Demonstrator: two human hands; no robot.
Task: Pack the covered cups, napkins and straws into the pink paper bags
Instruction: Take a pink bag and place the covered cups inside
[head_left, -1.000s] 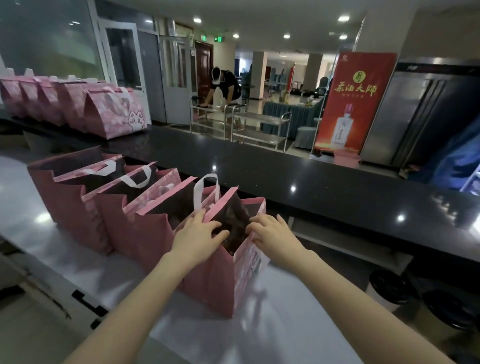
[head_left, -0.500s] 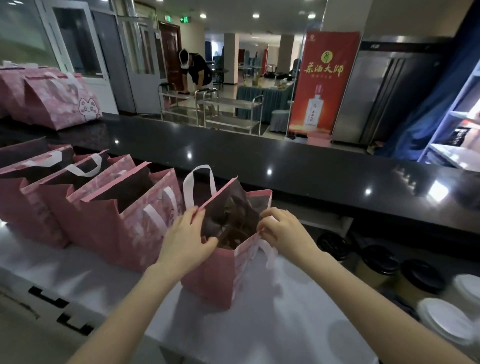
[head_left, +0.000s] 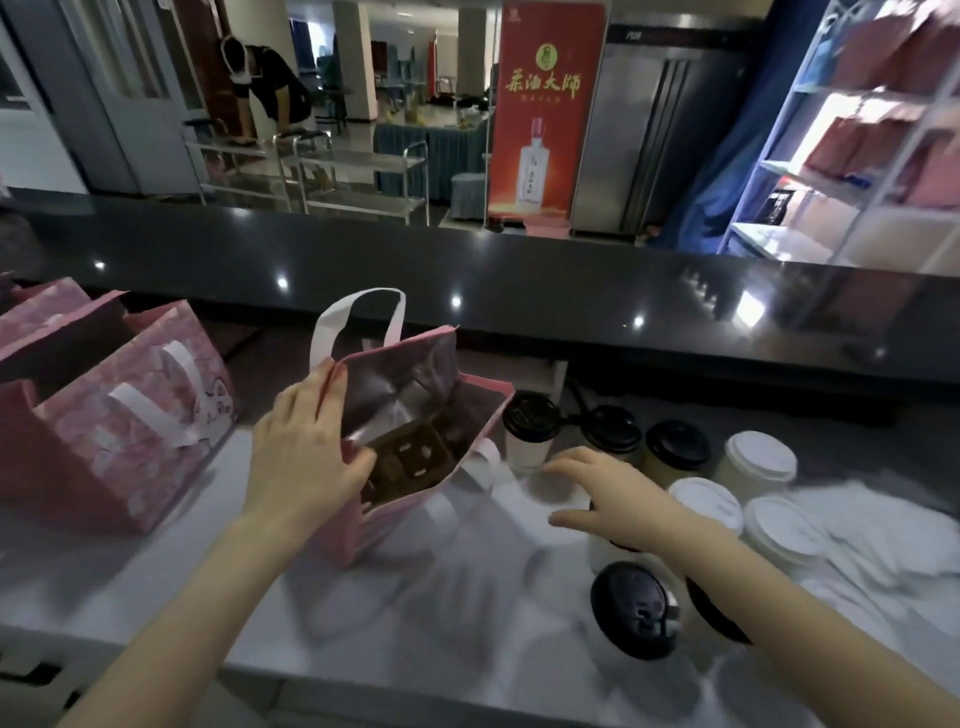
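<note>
An open pink paper bag with a white handle stands on the white counter, a brown cup carrier inside it. My left hand grips the bag's near left rim, thumb inside. My right hand hovers open, fingers spread, just right of the bag, over a cup I can barely see. Covered cups stand to the right: one with a black lid beside the bag, another black-lidded cup near the front edge, white-lidded cups farther right. White napkins lie at the far right.
More pink paper bags stand at the left on the counter. A raised black ledge runs behind. A shelf unit with pink bags is at the far right. A person bends over carts in the background.
The view swung right, bringing the cups and napkins into sight. My right hand let go of the bag's right rim and moved right toward the cups. My left hand kept hold of the bag.
</note>
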